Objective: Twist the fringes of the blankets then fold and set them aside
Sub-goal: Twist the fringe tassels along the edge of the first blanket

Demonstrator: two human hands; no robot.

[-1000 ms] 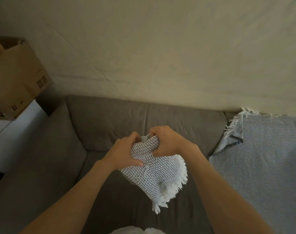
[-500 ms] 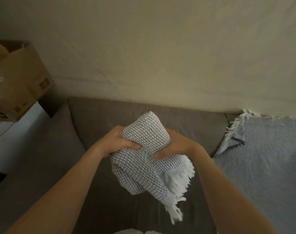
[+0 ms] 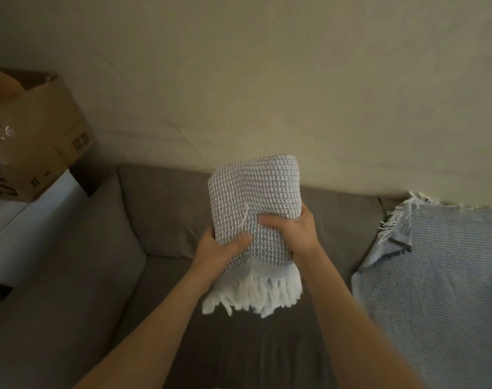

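Observation:
A folded grey waffle-weave blanket (image 3: 254,192) stands upright in the air above the sofa, its folded edge up and its white fringe (image 3: 253,296) hanging from the lower end. My left hand (image 3: 219,249) grips its lower left side, thumb across the front. My right hand (image 3: 293,233) grips its lower right side. A second, blue-and-white blanket (image 3: 435,276) lies spread over the right of the sofa, one fringed corner folded back near the backrest.
The grey sofa (image 3: 169,214) fills the lower view, with an armrest on the left. A cardboard box (image 3: 34,136) sits on a white surface at the far left. A pale wall rises behind the sofa.
The blanket was bunched low between my hands; both hands have raised it and turned it upright, so the fold points up and the fringe hangs below.

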